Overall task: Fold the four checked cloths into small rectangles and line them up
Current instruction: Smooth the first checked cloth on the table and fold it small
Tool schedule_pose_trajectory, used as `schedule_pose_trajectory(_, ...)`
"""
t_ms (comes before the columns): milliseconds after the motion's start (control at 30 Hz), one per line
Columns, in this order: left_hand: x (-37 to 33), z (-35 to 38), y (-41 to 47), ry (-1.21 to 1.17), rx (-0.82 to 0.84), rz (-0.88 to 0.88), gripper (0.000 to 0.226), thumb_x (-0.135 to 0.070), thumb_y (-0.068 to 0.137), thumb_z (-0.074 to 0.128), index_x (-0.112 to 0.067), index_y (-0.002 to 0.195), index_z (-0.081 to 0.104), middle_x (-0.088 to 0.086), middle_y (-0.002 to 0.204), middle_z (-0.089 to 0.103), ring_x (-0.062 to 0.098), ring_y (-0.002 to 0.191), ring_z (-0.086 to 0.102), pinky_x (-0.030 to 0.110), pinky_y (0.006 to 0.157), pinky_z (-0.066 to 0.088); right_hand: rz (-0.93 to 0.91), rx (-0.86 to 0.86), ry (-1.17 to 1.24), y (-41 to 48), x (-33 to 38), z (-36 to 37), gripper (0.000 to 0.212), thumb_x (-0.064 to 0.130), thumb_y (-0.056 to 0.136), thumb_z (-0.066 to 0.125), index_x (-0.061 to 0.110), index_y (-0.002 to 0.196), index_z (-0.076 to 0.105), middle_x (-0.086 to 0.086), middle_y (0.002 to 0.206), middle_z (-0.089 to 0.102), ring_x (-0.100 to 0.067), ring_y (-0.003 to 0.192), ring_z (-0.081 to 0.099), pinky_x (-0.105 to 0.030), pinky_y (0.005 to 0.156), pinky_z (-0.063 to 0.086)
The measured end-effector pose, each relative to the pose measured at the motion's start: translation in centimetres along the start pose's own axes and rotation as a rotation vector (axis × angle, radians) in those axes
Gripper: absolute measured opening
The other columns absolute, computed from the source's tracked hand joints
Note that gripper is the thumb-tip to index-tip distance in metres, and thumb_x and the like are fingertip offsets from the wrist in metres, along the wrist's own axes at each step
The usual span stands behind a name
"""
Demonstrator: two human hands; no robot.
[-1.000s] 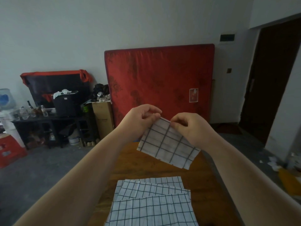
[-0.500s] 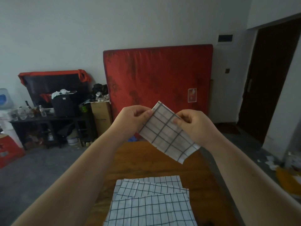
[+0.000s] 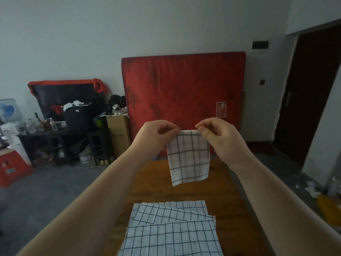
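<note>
Left hand (image 3: 158, 133) and right hand (image 3: 219, 137) are up over the far half of the desk (image 3: 230, 191). Each pinches a top corner of one folded cloth (image 3: 189, 157) between thumb and fingertips. The cloth hangs free below the pinch, well above the desk, with its bottom edge slightly askew and the lower left corner lowest. We count three more cloths in a pile (image 3: 171, 230) at the near desk edge, lying flat, fanned and overlapping. We judge these not yet folded small.

Risks as we read them:
- The layers are held only at the top corners. If either pinch loosens, the inner layers could slip and the fold open out.
- Lowered from a hang, the bottom edge may land first and buckle or roll under, giving a crooked rectangle.
- The skewed lower edge suggests the layers are not squared, and pressing the cloth flat as it is would set that in.
- Set too near the pile, it could overlap the pile and crowd the row.
</note>
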State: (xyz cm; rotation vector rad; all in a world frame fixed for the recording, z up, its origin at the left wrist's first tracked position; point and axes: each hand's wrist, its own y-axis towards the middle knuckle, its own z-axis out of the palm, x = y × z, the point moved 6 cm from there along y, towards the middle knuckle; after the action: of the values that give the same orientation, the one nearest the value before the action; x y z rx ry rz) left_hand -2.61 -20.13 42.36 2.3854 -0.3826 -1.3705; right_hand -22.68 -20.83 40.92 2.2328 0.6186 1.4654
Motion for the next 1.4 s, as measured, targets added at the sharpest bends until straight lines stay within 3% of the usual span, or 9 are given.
schedule_pose_trajectory(200,0.1,-0.4,0.1,0.070,-0.067,0.008,0.012,-0.027,0.094,0.071,-0.036,0.087,0.076,-0.015,0.088,0.074,0.000,0.081,0.067,0.009,0.059,0.049,0.044,-0.062,0.003,0.2,-0.9,0.6,0.009,0.031,0.100,0.061,0.032,0.098,0.070,0.010,0.091,0.073,-0.001,0.085,0.068,-0.026,0.078,0.058)
schedule_pose_trajectory(333,0.2,-0.4,0.3,0.073,-0.082,-0.009,0.016,-0.027,0.093,0.071,-0.039,0.083,0.074,-0.016,0.089,0.072,0.001,0.084,0.065,0.006,0.059,0.046,0.073,0.074,0.034,0.0,-1.0,1.6,0.009,0.036,0.099,0.062,0.033,0.100,0.070,0.008,0.092,0.074,-0.004,0.084,0.071,-0.031,0.076,0.062)
schedule_pose_trajectory(533,0.6,-0.6,0.4,0.058,-0.068,0.007,0.007,-0.026,0.091,0.074,-0.032,0.092,0.078,-0.015,0.089,0.075,0.001,0.083,0.068,0.008,0.063,0.049,0.083,-0.007,0.065,0.6,-1.1,1.4,0.014,0.032,0.098,0.065,0.032,0.087,0.074,0.007,0.085,0.073,-0.013,0.083,0.070,-0.037,0.074,0.062)
schedule_pose_trajectory(833,1.8,-1.3,0.5,0.061,-0.080,-0.027,0.009,-0.028,0.092,0.074,-0.034,0.086,0.076,-0.016,0.086,0.074,0.003,0.085,0.067,0.020,0.074,0.051,0.132,0.026,0.108,0.6,-1.5,1.2,0.018,0.026,0.097,0.066,0.027,0.085,0.079,0.007,0.082,0.075,-0.005,0.078,0.069,-0.026,0.073,0.053)
schedule_pose_trajectory(933,1.9,-1.1,0.6,0.097,-0.074,-0.040,0.007,-0.028,0.093,0.072,-0.032,0.088,0.076,-0.015,0.088,0.073,0.004,0.085,0.066,0.019,0.071,0.048,0.140,0.023,0.124,0.6,-1.6,1.3,0.018,0.025,0.097,0.067,0.026,0.085,0.080,0.004,0.083,0.076,-0.010,0.080,0.071,-0.033,0.076,0.058)
schedule_pose_trajectory(1033,1.8,-0.6,0.7,0.153,-0.028,-0.014,0.003,-0.030,0.093,0.072,-0.032,0.093,0.074,-0.015,0.089,0.071,0.002,0.086,0.064,0.019,0.069,0.047,0.134,0.025,0.108,0.6,-1.9,1.6,0.015,0.025,0.095,0.070,0.028,0.085,0.080,0.004,0.083,0.075,-0.013,0.081,0.071,-0.039,0.079,0.063)
schedule_pose_trajectory(1167,0.7,1.1,0.9,0.246,0.150,0.043,0.017,-0.044,0.092,0.070,-0.035,0.105,0.076,-0.017,0.095,0.073,0.000,0.091,0.066,0.029,0.081,0.058,0.128,0.051,0.103,0.6,-2.0,2.1,0.013,0.024,0.095,0.071,0.027,0.086,0.080,0.001,0.084,0.076,-0.019,0.083,0.073,-0.044,0.079,0.064)
schedule_pose_trajectory(1267,0.1,1.8,1.1,0.277,0.145,0.061,0.018,-0.043,0.093,0.069,-0.029,0.100,0.079,-0.013,0.091,0.075,0.002,0.087,0.067,0.032,0.079,0.060,0.121,0.044,0.129,0.6,-1.8,2.0,0.012,0.022,0.097,0.069,0.023,0.091,0.079,0.003,0.087,0.077,-0.015,0.084,0.074,-0.036,0.077,0.064)
schedule_pose_trajectory(1400,0.7,1.2,1.3,0.119,0.053,-0.027,0.009,-0.036,0.093,0.072,-0.033,0.090,0.079,-0.014,0.083,0.074,0.000,0.067,0.065,0.019,0.059,0.052,0.195,0.027,0.267,-0.1,-2.5,1.5,0.015,0.025,0.101,0.060,0.022,0.102,0.076,0.005,0.093,0.078,-0.009,0.085,0.074,-0.022,0.070,0.058)
